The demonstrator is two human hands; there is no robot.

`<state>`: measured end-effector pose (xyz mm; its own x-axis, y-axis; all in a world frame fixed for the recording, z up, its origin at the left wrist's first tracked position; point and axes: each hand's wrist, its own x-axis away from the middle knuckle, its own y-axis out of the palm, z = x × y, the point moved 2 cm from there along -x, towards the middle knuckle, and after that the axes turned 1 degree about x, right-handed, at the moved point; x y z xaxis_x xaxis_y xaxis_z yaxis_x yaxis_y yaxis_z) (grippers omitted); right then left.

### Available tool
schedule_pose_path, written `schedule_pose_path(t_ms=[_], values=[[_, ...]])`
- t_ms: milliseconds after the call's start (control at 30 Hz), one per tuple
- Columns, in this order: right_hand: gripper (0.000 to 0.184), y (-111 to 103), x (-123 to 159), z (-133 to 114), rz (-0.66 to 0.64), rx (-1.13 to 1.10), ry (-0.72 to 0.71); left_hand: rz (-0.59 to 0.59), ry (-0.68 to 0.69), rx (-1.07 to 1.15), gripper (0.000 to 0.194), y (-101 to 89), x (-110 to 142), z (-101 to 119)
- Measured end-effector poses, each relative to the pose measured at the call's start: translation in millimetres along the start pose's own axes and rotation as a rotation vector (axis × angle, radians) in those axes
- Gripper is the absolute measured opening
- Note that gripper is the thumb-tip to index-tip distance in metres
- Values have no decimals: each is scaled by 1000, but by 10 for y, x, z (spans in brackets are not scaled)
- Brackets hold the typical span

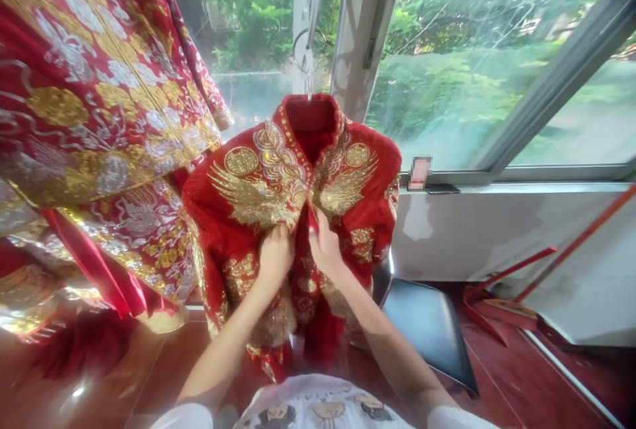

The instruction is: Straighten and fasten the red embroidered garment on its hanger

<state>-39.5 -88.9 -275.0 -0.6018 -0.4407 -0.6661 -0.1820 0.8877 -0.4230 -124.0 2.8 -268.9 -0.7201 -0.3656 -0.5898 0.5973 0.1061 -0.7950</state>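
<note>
A red jacket with gold and silver embroidery hangs in front of me on a hanger, its metal hook uppermost. My left hand is closed on the front edge of the jacket on the left side, below the gold wing pattern. On the other side of the front opening, my right hand pinches the opposite edge, thumb up against the red lining. The two edges meet just above my hands and part below them. Fabric hides most of my fingertips.
More red garments with gold and silver embroidery hang at the left. Behind the jacket are sliding windows and a sill holding a dark flat object. A black-seated chair stands right, near a red broom-like thing on the floor.
</note>
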Motion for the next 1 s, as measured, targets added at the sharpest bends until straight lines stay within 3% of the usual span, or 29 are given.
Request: schedule_pose_path(t_ms=[100, 233, 367, 433, 500, 567, 667, 733, 800, 867, 933, 1000], values=[[49, 79, 122, 179, 130, 91, 20, -14, -32, 22, 13, 192, -46, -135], [50, 74, 451, 360, 333, 256, 129, 89, -57, 83, 7, 333, 216, -261], [39, -15, 699, 711, 277, 382, 281, 165, -183, 102, 12, 520, 547, -555], [30, -90, 744, 834, 211, 387, 292, 142, -227, 69, 13, 554, 611, -697], [35, -159, 750, 833, 113, 301, 300, 77, -211, 54, 14, 517, 607, -740], [42, -212, 761, 678, -32, 105, 337, 0, -131, 77, 19, 409, 595, -634], [44, -294, 856, 217, -253, -263, 320, -58, 115, 200, 24, 146, 688, -237], [39, -363, 939, -73, -256, -425, 223, 11, 328, 368, 25, -31, 814, 52], [36, -375, 960, -195, -179, -522, 195, 66, 412, 495, 26, -98, 894, 215], [40, -257, 868, -135, -197, -539, 210, 22, 305, 577, 27, 0, 845, 209], [47, -30, 692, 43, -292, -469, 222, -61, 103, 625, 28, 217, 683, 76], [48, 204, 515, 263, -275, -375, 258, -92, -39, 649, 28, 445, 486, -90]])
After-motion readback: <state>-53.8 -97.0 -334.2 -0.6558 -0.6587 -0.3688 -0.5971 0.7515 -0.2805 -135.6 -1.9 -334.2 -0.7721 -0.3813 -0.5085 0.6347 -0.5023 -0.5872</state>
